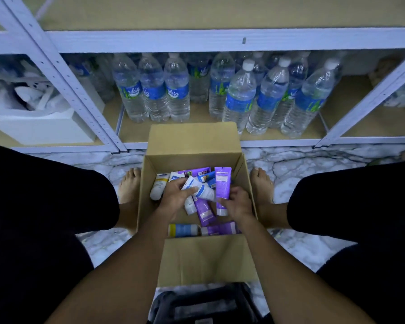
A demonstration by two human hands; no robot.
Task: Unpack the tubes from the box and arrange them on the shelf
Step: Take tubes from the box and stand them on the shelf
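Note:
An open cardboard box stands on the floor between my feet, with several purple, white and blue tubes lying loose inside. My left hand grips a white tube with a blue label inside the box. My right hand holds an upright purple tube near its lower end. More tubes lie at the box's near side, among them a blue and yellow one. The white metal shelf rises just behind the box.
Several water bottles fill the lowest shelf level behind the box. A white container sits at the lower left. The board above the bottles looks bare. Marble-pattern floor surrounds the box, and a dark bag lies near me.

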